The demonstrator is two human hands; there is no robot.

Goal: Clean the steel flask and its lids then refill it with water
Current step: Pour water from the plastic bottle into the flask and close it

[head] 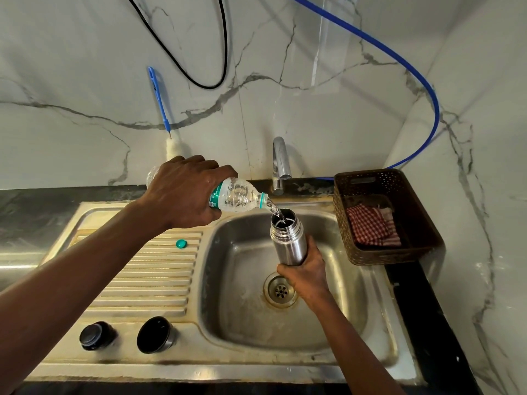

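Steel flask (289, 243), lidless, clasped in right hand (306, 272) grip; left hand (185, 192) clasps bottle (239, 196), apparently pouring in.

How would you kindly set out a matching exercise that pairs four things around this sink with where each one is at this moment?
Things:
1. steel flask
2. plastic bottle
3. green cap
4. checked cloth

Places:
A. lying in the brown basket
B. tipped in the left hand, pouring water
C. resting on the ridged drainboard
D. gripped by the right hand over the sink basin

Pairs: 1-D, 2-B, 3-C, 4-A
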